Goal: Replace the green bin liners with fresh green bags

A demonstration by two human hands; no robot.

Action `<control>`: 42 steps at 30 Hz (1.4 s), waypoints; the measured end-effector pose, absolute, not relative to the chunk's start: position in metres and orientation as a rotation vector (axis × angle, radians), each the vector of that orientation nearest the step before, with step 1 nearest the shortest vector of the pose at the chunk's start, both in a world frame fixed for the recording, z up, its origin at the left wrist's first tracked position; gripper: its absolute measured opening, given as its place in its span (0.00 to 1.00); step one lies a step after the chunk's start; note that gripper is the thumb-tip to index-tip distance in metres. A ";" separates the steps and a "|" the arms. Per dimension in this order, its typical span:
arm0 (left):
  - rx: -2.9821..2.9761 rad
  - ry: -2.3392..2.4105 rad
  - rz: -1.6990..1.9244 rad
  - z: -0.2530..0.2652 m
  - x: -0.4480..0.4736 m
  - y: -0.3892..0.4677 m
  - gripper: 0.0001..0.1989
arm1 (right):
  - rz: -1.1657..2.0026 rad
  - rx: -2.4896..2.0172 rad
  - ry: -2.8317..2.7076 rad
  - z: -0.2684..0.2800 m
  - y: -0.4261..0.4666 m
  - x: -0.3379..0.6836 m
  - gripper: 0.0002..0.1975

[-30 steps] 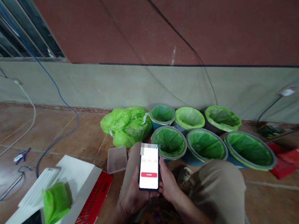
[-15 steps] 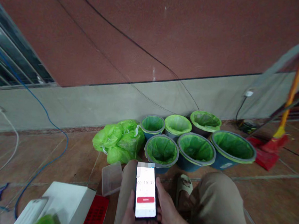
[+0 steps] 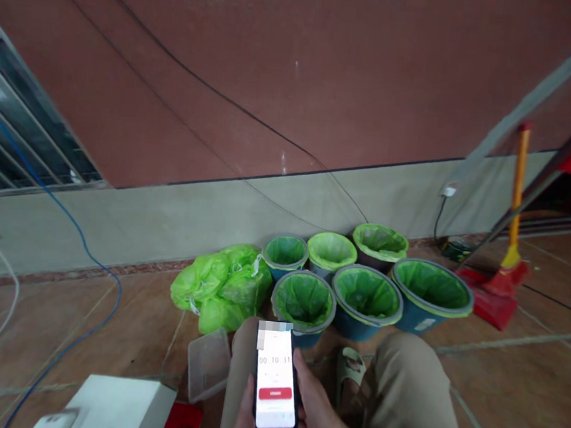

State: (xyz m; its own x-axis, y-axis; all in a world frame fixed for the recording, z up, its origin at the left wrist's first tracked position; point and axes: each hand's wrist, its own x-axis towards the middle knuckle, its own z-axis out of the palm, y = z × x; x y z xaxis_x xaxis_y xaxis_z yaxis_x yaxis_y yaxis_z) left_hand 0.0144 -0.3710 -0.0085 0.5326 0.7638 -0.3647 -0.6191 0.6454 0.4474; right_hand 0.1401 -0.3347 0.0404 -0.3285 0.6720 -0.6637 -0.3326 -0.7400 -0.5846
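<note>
A smartphone (image 3: 276, 373) with a lit white screen, a timer reading 00 10 31 and a red button is held upright between both hands, over my lap. My left hand (image 3: 244, 420) grips its left edge, mostly hidden at the bottom of the view. Around the right edge and underside wraps my right hand (image 3: 316, 406), thumb along the side. Just beyond the phone stand several bins lined with green bags; the nearest bin (image 3: 304, 302) is right behind it. Tied green plastic bags (image 3: 222, 285) lie heaped left of the bins.
A clear plastic container (image 3: 207, 365), a white box (image 3: 119, 406) and a red basket (image 3: 182, 423) sit at the lower left. A blue cable (image 3: 85, 243) crosses the floor. Right of the bins, a red dustpan (image 3: 490, 302) and a broom (image 3: 515, 214) stand near the wall.
The view has tilted up slightly and shifted, so the floor things appear lower. Both hands still hold the phone, and its timer reads the same.
</note>
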 end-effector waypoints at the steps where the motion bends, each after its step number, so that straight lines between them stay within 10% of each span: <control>1: 0.278 0.562 0.830 -0.009 0.015 -0.370 0.42 | 2.093 -1.314 -0.457 0.039 -0.334 0.141 0.32; 42: 0.258 0.651 0.986 0.013 0.027 -0.371 0.40 | 2.175 -1.330 -0.432 0.023 -0.321 0.147 0.34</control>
State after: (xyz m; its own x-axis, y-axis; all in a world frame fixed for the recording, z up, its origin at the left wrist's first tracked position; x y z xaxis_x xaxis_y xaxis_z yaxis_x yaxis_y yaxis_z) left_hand 0.0270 -0.3706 0.0126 0.3832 0.8367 -0.3914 -0.6879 0.5412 0.4835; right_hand 0.1469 -0.3213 0.0225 -0.3603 0.6029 -0.7119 -0.2848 -0.7978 -0.5315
